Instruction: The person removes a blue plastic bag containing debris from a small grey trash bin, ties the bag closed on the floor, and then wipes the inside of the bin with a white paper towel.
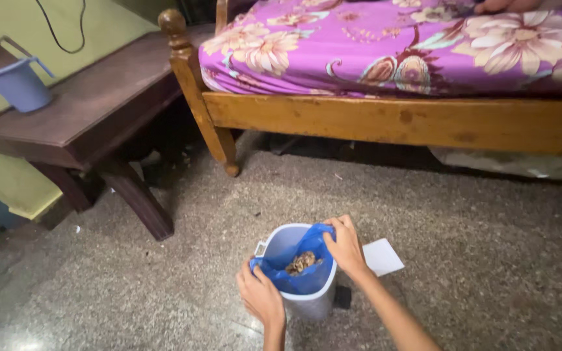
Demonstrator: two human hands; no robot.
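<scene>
Item: blue bag (304, 276) in white bin (307, 300) on floor, partly gathered.
I see left hand (260, 298) and right hand (345, 246) each pinching the bag's rim; scraps (302, 262) inside, bag not yet lifted.

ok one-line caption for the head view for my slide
Both hands, left hand and right hand, grip a blue bag lining a small white bin beside a wooden bed.
</scene>
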